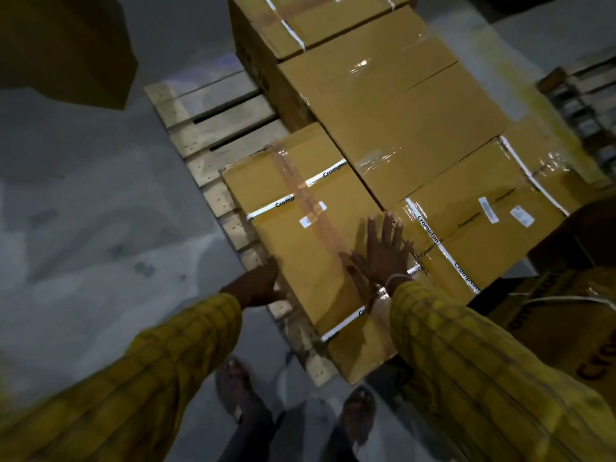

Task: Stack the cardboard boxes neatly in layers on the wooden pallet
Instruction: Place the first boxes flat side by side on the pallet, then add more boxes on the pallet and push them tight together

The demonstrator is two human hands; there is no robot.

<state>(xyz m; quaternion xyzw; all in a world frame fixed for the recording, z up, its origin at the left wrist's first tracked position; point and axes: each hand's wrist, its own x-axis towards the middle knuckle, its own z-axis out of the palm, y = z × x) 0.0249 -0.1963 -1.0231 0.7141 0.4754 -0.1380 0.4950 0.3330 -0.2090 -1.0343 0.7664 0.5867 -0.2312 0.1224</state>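
Note:
A taped brown cardboard box [293,235] lies on the near left part of the wooden pallet [213,121]. My left hand [260,285] presses against the box's left side near its front corner. My right hand [383,251] lies flat on the box's top near its right edge, fingers spread. Touching its right side is another taped box [473,235], with a larger box [393,118] behind it. A taller box [320,21] stands at the pallet's far end. Bare pallet slats show to the left of the boxes.
More cardboard boxes [566,295] stand on the floor at the right. A dark box shape [66,51] fills the upper left corner. Another pallet [583,105] lies at the far right. My sandalled feet [240,391] stand on the grey concrete floor just before the pallet.

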